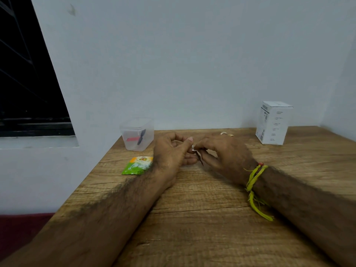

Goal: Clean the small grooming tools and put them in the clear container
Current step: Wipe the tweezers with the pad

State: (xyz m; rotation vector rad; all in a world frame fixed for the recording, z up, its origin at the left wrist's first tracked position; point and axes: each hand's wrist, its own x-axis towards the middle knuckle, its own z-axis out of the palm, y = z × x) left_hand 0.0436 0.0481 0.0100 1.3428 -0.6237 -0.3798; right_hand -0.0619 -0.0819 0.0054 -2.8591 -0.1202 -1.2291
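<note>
Already two tools (pixel 139 138) sit in my clear container (pixel 137 134) far left; my right hand (pixel 223 157) pinches a wipe (pixel 193 148) round a third tool (pixel 200 159), left hand (pixel 174 154) loosely curled, grip unclear.

The tabletop (pixel 192 218) under my arms is grainy, matt wood. The container (pixel 137 134) is clear, slightly frosted plastic. The green sachet (pixel 135 166) looks glossy. The white box (pixel 273 123) is matt cardboard. Yellow thread (pixel 254 180) circles my wrist, frayed.
</note>
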